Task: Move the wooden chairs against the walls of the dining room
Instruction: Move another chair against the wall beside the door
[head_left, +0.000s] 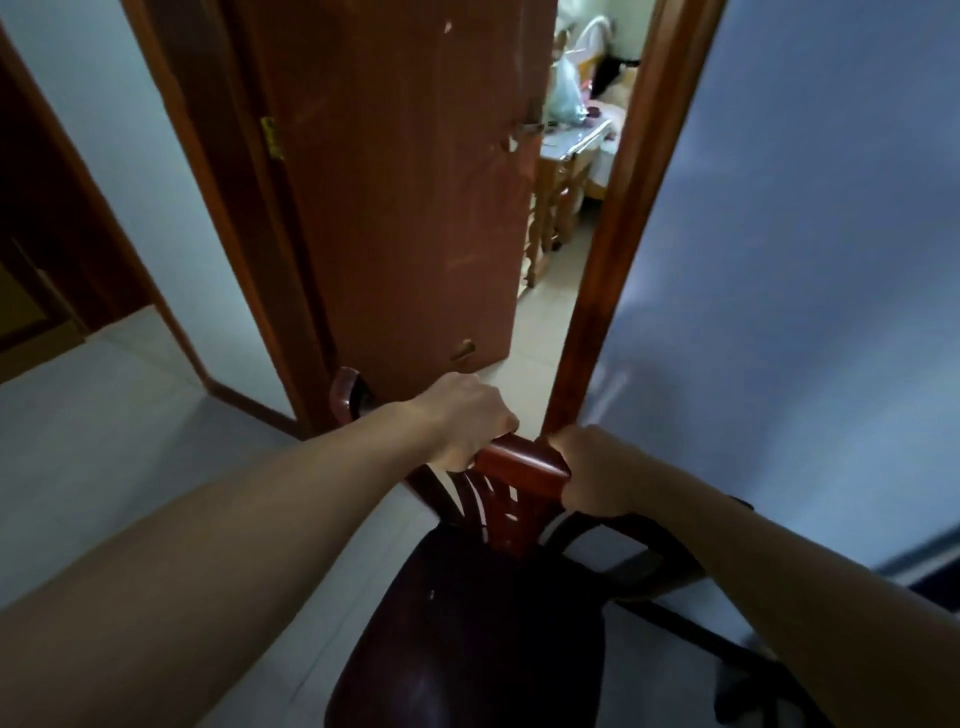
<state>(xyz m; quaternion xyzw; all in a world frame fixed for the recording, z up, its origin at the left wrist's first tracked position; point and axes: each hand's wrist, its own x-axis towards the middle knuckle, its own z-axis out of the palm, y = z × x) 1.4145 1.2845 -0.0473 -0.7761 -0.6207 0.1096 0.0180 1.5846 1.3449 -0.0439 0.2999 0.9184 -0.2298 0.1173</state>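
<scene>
Your left hand (467, 415) and right hand (597, 473) both grip the chair's (467, 623) top rail — fingers curled round it — with the chair before a half-open door (395, 182), beside the right wall (805, 260).

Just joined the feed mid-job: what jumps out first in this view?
Two bare forearms fill the foreground; the left hand and right hand grip the top rail of a dark wooden chair. Just ahead, a reddish-brown door stands partly open, showing a bright room with a table beyond.
</scene>
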